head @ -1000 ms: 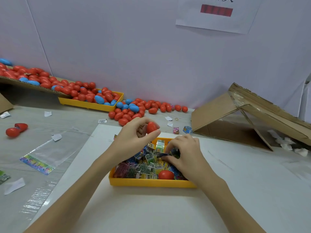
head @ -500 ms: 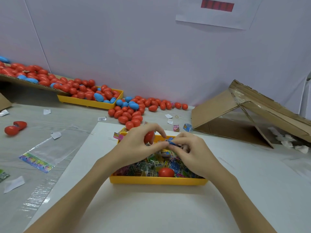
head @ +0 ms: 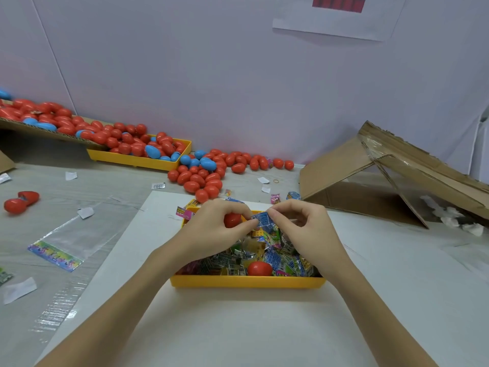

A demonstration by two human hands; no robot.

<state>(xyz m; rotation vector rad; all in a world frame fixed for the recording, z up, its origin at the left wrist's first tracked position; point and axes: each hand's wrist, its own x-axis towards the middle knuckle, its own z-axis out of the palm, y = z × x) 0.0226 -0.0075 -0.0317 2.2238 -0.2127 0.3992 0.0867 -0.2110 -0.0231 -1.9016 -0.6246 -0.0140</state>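
Observation:
A yellow tray (head: 246, 282) full of small printed packets sits on a white sheet in front of me, with a red egg half (head: 259, 268) lying in it. My left hand (head: 211, 231) curls round a red egg shell (head: 231, 220) above the tray's far side. My right hand (head: 304, 229) pinches a small blue packet (head: 265, 220) at its edge. The left thumb and fingertip touch the packet's other end, so both hands meet over the tray.
Many red and blue eggs (head: 203, 176) spill from a second yellow tray (head: 137, 160) and a cardboard ramp along the back wall. A collapsed cardboard box (head: 383, 181) stands at the right. Clear bags (head: 68, 239), paper scraps and an open red egg (head: 21, 201) lie at the left.
My right hand picked a blue packet out of the tray and raised it. My left hand, with the red shell, came down to meet it.

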